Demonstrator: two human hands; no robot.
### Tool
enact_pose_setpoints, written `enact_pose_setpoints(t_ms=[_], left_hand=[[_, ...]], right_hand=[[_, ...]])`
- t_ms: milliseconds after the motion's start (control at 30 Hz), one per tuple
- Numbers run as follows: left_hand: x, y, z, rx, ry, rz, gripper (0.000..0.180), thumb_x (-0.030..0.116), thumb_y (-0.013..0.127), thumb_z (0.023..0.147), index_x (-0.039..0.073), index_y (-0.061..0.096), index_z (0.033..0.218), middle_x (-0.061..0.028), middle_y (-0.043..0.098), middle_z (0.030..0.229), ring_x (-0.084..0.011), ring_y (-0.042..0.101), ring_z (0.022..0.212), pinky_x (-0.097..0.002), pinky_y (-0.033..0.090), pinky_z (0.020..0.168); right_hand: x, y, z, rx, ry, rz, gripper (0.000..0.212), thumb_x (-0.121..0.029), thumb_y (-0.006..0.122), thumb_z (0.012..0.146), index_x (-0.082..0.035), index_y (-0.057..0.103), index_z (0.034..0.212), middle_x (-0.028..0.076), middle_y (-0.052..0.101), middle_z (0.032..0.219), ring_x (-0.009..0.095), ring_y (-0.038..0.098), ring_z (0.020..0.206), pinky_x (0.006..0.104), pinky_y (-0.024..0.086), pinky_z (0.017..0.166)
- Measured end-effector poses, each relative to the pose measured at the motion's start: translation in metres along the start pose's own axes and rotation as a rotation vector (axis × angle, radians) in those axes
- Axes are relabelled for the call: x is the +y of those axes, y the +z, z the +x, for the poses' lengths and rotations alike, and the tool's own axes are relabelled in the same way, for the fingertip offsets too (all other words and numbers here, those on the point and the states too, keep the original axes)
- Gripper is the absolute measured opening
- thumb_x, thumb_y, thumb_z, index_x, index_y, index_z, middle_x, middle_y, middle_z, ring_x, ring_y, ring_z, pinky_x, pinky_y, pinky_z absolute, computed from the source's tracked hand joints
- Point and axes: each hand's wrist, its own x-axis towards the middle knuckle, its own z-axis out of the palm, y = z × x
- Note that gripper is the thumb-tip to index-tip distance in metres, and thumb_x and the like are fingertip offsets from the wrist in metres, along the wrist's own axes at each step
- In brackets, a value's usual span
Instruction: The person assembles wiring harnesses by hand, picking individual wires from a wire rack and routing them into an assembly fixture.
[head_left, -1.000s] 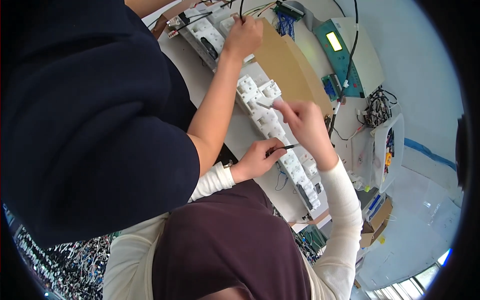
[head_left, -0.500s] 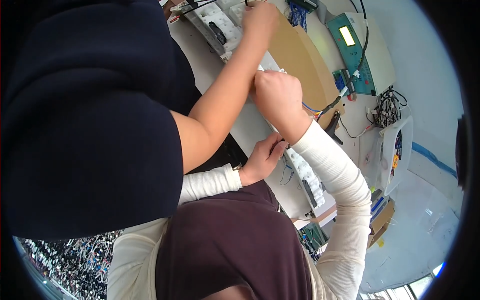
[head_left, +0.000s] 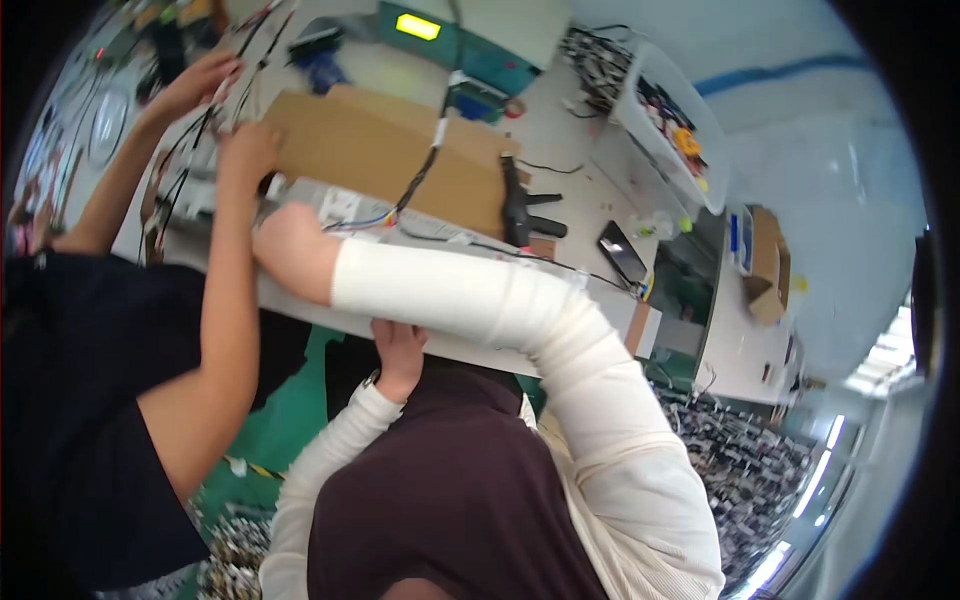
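My right hand (head_left: 295, 252) reaches left across my body to the near side of a long grey fixture board (head_left: 345, 205). Its fingers are curled in, and whatever they hold is hidden. Below my right forearm, my left hand (head_left: 400, 358) rests its fingertips at the front edge of the white table (head_left: 470, 345), with no object visible in it. A black-wrapped cable (head_left: 420, 175) with coloured wire ends comes down onto the board near my right hand. A thin dark cable (head_left: 480, 243) runs rightward along the board.
A co-worker at the left holds dark cables in one hand (head_left: 205, 82); their other hand (head_left: 248, 150) is at the board's left end. Behind lie cardboard (head_left: 390, 140), a green tester (head_left: 490, 65), a black clamp (head_left: 520, 205), a phone (head_left: 622, 252) and a plastic bin (head_left: 665, 125).
The view has swung so the table now runs across it. The co-worker's arm no longer crosses in front of me. My left hand has come away from its pinch near the board.
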Motion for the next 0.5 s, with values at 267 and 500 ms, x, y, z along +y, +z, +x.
enact_pose_setpoints(t_ms=[267,500], left_hand=[[0.020,-0.006,-0.003,0.079,0.096,0.141,0.026,0.029,0.045,0.106,0.008,0.049,0.091,0.0008,0.045,0.066,-0.0052,0.038,0.049,-0.0230,0.027,0.040],[0.029,-0.010,-0.003,-0.015,0.009,0.121,0.022,0.027,0.047,0.105,0.009,0.050,0.092,-0.0001,0.047,0.070,-0.0063,0.038,0.046,-0.0211,0.028,0.040]], right_hand=[[-0.032,0.067,0.081,-0.388,-0.200,0.068,0.020,-0.015,0.069,0.073,-0.012,0.079,0.089,0.009,0.076,0.087,0.029,0.072,0.078,0.0454,0.050,0.053],[0.026,-0.012,0.025,-0.045,-0.057,0.121,0.018,-0.024,0.078,0.069,-0.007,0.074,0.075,0.012,0.072,0.075,0.029,0.071,0.069,0.0413,0.055,0.056]])
